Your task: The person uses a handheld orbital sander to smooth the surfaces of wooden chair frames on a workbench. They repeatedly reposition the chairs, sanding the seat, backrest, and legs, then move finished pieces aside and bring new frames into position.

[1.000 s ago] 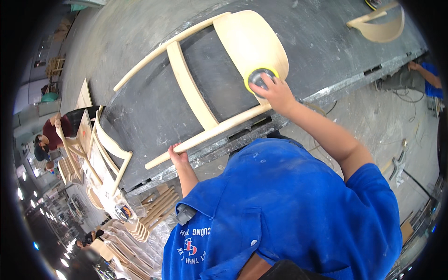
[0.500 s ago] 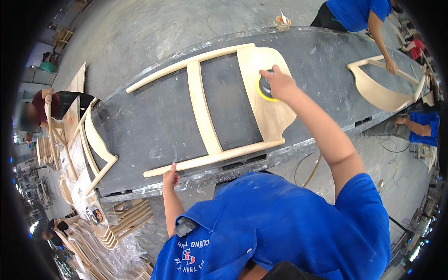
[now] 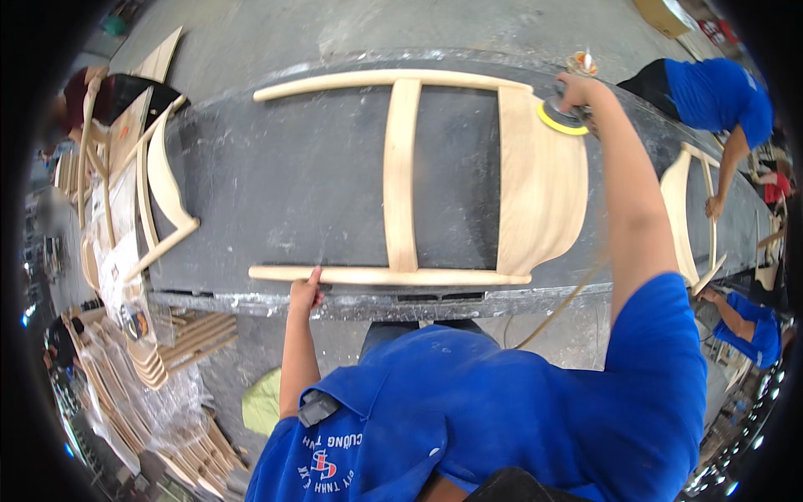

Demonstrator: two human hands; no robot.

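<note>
Sander (image 3: 563, 122) now at panel's (image 3: 539, 184) far edge

We see a big grey floor (image 3: 335, 38) with pale spots. A long, dark table (image 3: 293, 192) has white marks on it. We spot small white lights (image 3: 758, 439) at the lower right and a brown box (image 3: 665, 17) up top.

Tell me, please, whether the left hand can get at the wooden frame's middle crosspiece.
Probably yes: the left hand holds the near rail, whose stretch to the middle crosspiece looks unobstructed.
</note>
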